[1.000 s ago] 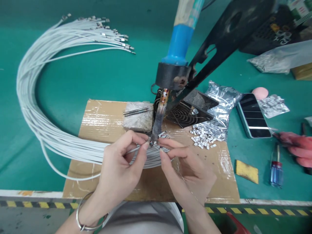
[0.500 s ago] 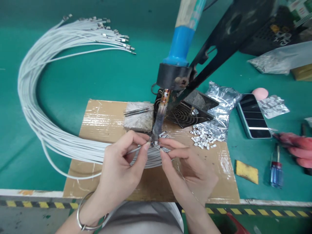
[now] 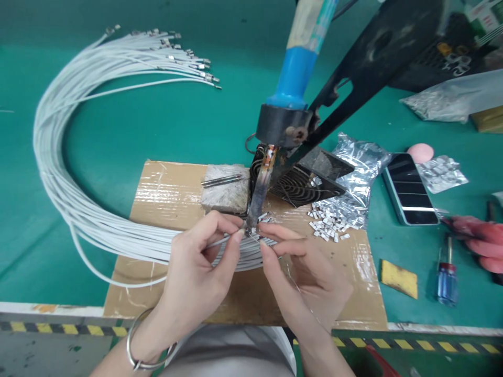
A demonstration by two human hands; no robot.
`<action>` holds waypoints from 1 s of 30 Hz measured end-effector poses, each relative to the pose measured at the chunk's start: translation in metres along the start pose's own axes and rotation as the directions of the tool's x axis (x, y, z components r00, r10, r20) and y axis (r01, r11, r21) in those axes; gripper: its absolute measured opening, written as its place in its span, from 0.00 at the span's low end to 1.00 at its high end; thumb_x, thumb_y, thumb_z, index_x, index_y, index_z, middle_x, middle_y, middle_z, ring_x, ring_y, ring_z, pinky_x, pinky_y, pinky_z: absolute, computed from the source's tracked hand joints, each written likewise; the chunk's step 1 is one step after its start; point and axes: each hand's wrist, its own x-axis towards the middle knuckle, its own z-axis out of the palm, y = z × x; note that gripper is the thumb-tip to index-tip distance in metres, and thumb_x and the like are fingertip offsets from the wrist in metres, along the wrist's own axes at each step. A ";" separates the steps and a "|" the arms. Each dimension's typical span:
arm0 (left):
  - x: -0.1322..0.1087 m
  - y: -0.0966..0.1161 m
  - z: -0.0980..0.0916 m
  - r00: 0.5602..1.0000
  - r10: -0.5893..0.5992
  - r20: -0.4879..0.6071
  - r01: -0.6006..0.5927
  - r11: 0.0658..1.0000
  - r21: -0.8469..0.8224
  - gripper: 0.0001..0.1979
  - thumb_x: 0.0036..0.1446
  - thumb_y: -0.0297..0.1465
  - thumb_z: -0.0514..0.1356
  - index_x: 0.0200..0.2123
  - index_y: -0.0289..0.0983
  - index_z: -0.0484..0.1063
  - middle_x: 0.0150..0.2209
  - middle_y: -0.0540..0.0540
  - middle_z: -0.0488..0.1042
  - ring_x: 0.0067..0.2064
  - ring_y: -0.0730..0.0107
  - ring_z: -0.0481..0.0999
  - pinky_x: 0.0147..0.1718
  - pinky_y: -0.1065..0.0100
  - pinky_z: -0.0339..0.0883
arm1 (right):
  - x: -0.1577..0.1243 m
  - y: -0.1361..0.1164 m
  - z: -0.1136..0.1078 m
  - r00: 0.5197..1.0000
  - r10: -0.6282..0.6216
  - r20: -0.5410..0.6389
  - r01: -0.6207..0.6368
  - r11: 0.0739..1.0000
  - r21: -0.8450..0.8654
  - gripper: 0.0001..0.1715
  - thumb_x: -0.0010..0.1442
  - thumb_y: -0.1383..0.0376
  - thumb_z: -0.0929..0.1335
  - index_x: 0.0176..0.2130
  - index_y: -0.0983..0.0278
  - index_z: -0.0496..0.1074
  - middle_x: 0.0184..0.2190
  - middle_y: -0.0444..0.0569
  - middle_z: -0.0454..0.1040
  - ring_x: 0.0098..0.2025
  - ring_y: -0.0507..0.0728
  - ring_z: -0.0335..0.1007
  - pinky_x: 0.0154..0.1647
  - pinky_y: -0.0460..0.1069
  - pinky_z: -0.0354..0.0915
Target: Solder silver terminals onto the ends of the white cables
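Note:
Beneath the tip of a blue-handled soldering iron (image 3: 293, 78), which a black bracket (image 3: 353, 78) holds up, both my hands meet. My left hand (image 3: 206, 262) is closed, thumb and forefinger pinching a white cable (image 3: 216, 243) close to its end. The exact end at the tip is too small to make out. My right hand (image 3: 304, 269) pinches thin solder wire (image 3: 295, 287), which trails down over the palm toward the wrist. A thick bundle of white cables (image 3: 106, 228) passes behind my hands, with metal terminals at its far ends.
A cardboard sheet (image 3: 353, 293) covers the bench. On it stand a grey block (image 3: 223, 196) with metal rods, a black fan (image 3: 298, 186) and a pile of small metal terminals (image 3: 328, 225). To the right are a phone (image 3: 411, 188), a yellow sponge (image 3: 400, 278) and a screwdriver (image 3: 447, 277).
The whole view has shifted slightly to the right. My hands keep the same pinch at the iron's tip, with no clear movement against it.

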 end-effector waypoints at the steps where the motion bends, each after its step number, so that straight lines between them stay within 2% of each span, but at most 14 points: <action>1: 0.000 0.001 0.000 1.000 0.005 -0.003 -0.005 1.000 0.000 0.08 0.67 0.27 0.65 0.33 0.41 0.75 0.38 0.50 0.86 0.31 0.71 0.83 0.22 0.73 0.65 | 0.000 0.000 0.000 1.000 0.001 0.002 -0.001 1.000 0.000 0.12 0.68 0.75 0.76 0.40 0.58 0.79 0.52 0.49 0.90 0.53 0.59 0.89 0.56 0.53 0.82; 5: 0.003 0.004 0.000 1.000 0.001 -0.006 -0.001 1.000 0.006 0.07 0.66 0.26 0.65 0.33 0.41 0.75 0.38 0.49 0.86 0.32 0.70 0.83 0.26 0.72 0.70 | 0.000 0.001 0.000 1.000 0.002 0.000 -0.002 1.000 0.012 0.12 0.69 0.76 0.75 0.40 0.57 0.79 0.51 0.47 0.90 0.53 0.57 0.89 0.58 0.52 0.81; 8: 0.004 0.007 -0.001 1.000 -0.023 0.003 0.023 1.000 0.005 0.08 0.66 0.27 0.65 0.32 0.41 0.75 0.37 0.48 0.86 0.31 0.69 0.83 0.23 0.72 0.67 | -0.001 0.001 0.000 1.000 -0.003 -0.002 0.003 1.000 0.018 0.13 0.68 0.76 0.75 0.40 0.57 0.79 0.51 0.45 0.90 0.53 0.55 0.89 0.59 0.50 0.80; 14: 0.003 0.007 0.000 1.000 0.003 -0.007 -0.003 1.000 -0.009 0.08 0.65 0.27 0.64 0.31 0.41 0.74 0.36 0.50 0.86 0.28 0.73 0.80 0.20 0.73 0.63 | -0.001 0.002 0.000 1.000 -0.019 0.006 0.019 1.000 0.013 0.13 0.68 0.76 0.75 0.41 0.57 0.80 0.52 0.45 0.89 0.53 0.55 0.89 0.58 0.49 0.80; 30: 0.003 0.004 0.000 1.000 -0.001 -0.009 0.001 1.000 -0.009 0.08 0.64 0.25 0.64 0.31 0.41 0.74 0.36 0.51 0.85 0.30 0.72 0.82 0.22 0.75 0.65 | -0.002 0.007 0.001 1.000 -0.017 -0.004 0.017 0.999 0.028 0.12 0.69 0.76 0.75 0.41 0.58 0.79 0.52 0.45 0.89 0.53 0.54 0.88 0.58 0.48 0.79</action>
